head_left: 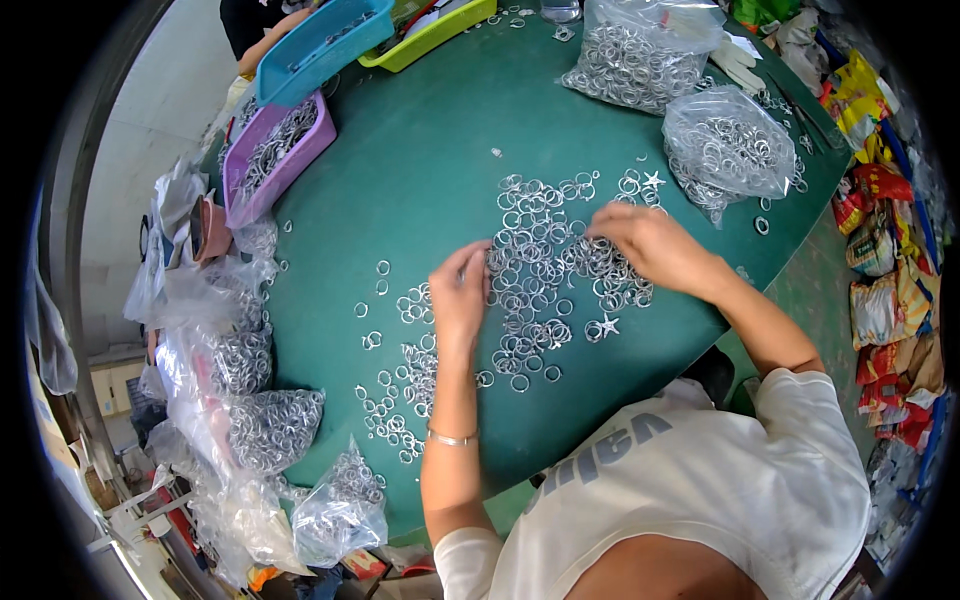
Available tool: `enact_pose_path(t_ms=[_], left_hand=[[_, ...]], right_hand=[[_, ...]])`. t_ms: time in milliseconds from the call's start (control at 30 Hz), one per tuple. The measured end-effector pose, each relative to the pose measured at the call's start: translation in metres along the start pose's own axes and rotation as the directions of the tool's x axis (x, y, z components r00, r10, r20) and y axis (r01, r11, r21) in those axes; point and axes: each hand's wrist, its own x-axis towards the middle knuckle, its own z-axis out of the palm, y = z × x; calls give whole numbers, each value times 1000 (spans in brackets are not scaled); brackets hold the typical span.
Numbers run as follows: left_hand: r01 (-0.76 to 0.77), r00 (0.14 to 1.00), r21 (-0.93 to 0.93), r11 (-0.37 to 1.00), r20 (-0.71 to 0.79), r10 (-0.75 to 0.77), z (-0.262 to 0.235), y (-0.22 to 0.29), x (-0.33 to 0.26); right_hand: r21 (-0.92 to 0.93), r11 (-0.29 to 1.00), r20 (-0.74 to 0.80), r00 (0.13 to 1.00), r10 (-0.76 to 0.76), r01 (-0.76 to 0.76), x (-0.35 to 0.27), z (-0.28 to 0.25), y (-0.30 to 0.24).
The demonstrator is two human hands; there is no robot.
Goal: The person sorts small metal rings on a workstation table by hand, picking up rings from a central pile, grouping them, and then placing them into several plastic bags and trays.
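Head view, our hands: we have the left hand (460, 292) flat at the left edge of the ring pile, fingers curled down onto it. The right hand (652, 243) lies over the pile's upper right, fingertips pointing left into the rings.

Grip, left: fingertips pinch at the rings; we think they hold one or two, but the fingers hide the contact and we cannot tell for sure.

Grip, right: fingers bent and pressed on the rings, palm down; whether they clasp any is not visible to us.

Rings (535, 270): a loose heap of small silver metal rings spread on the green table (430, 170), lying between our two hands. It runs roughly from upper right to lower left, thinning into scattered rings (400, 390) below the left wrist.

Key relation: the heap's thick part sits just right of the left fingertips and just left of the right fingertips; both hands touch it, the left nearer the scattered tail.

Stars: two small silver stars, one (608, 325) below the right hand, one (654, 180) above it.

Around: clear bags of rings (725, 150) at upper right, more bags (275, 425) along the left edge, a purple tray (270, 160) of rings, a blue tray (320, 45) and a yellow-green tray (430, 35) at the far side.

Wrist: a thin bracelet (450, 438) on our left forearm.
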Motion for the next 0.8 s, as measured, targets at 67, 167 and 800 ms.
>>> enact_pose_path(t_ms=[67, 167, 800], left_hand=[[-158, 975, 371, 915, -89, 204, 8, 2, 22], [-179, 939, 623, 762, -122, 320, 25, 12, 52], [-108, 925, 601, 792, -232, 302, -21, -12, 24]], right_hand=[[4, 1000, -108, 994, -8, 8, 28, 2, 6], [-65, 998, -142, 990, 10, -19, 81, 21, 11], [273, 942, 5, 979, 202, -196, 66, -18, 28]])
